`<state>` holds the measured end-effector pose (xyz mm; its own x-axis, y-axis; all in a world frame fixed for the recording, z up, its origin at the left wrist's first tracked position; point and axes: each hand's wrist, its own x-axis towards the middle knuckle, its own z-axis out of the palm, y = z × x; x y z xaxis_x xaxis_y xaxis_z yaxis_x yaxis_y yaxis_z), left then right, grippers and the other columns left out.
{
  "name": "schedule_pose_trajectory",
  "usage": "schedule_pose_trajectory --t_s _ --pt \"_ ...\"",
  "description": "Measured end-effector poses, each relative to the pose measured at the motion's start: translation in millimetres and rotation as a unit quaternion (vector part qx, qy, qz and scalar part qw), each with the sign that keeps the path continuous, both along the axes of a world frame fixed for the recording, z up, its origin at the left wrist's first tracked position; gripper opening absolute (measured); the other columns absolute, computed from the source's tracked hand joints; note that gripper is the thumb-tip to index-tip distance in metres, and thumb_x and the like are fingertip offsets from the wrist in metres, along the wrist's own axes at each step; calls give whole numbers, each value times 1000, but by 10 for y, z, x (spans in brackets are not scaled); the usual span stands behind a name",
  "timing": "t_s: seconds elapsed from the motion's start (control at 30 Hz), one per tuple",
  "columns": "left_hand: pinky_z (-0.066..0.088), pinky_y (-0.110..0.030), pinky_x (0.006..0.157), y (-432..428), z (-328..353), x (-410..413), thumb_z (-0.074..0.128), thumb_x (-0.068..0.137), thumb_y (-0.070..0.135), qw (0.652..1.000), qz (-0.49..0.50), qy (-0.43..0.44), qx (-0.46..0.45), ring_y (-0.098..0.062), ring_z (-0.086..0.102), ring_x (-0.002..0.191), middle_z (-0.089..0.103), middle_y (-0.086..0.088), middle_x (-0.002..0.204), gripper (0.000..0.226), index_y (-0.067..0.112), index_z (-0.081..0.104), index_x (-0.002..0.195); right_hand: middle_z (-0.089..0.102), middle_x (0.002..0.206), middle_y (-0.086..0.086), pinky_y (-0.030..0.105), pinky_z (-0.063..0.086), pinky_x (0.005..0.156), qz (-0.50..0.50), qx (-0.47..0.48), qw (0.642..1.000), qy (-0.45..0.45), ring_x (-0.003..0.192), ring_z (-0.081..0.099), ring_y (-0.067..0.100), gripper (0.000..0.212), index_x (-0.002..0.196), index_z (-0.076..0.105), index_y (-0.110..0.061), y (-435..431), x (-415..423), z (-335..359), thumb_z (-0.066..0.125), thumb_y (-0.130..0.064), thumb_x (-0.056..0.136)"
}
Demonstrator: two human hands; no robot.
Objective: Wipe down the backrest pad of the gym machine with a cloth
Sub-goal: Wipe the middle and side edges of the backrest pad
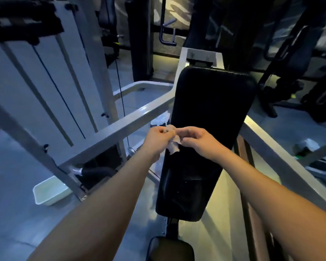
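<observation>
The long black backrest pad (211, 113) runs from the lower centre up to the middle of the view. Both my hands are held over its left edge, about halfway along. A small crumpled pale cloth (174, 143) hangs between them. My left hand (158, 137) grips the cloth's upper part with curled fingers. My right hand (198, 140) pinches the other side of the cloth. The cloth hangs just above the pad; I cannot tell whether it touches it.
Grey steel frame bars (120, 127) flank the pad on the left and right. A white weight-stack housing (45, 87) stands at left. A pale plastic tub (51, 193) sits on the floor at lower left. A black seat pad (169, 249) lies below. Dark machines (297, 72) fill the right background.
</observation>
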<state>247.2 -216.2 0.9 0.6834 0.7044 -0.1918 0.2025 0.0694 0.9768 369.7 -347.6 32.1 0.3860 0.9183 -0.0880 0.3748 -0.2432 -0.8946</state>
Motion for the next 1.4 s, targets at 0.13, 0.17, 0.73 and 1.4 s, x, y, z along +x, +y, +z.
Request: schedule_pose_trajectory --t_s 0.13,0.17,0.73,1.4 --pt "48 -32 54 245 180 -94 53 96 8 995 74 -55 -37 -21 61 60 70 -10 70 21 -3 71 95 67 112 1 33 48 97 -34 34 901 -431 107 60 21 24 117 71 -15 394 318 275 62 -24 97" --pt "46 -29 49 312 217 -70 51 97 7 993 94 -63 -32 -22 59 59 69 -10 71 22 -3 70 99 64 110 5 39 48 93 -33 52 851 -521 104 57 27 23 112 69 -12 468 429 340 61 -26 95" --pt "42 -25 111 970 914 1396 53 105 23 911 -72 -177 365 -9 53 130 63 1 137 33 17 64 136 40 116 7 47 31 90 -62 154 600 -782 108 41 31 34 104 53 -17 824 1424 72 57 -43 83" --pt "54 -20 82 744 278 1141 52 103 7 969 56 -208 121 -4 65 90 74 0 110 38 16 62 139 35 117 6 44 28 93 -76 115 611 -780 111 37 30 28 105 52 -18 827 1397 61 49 -40 88"
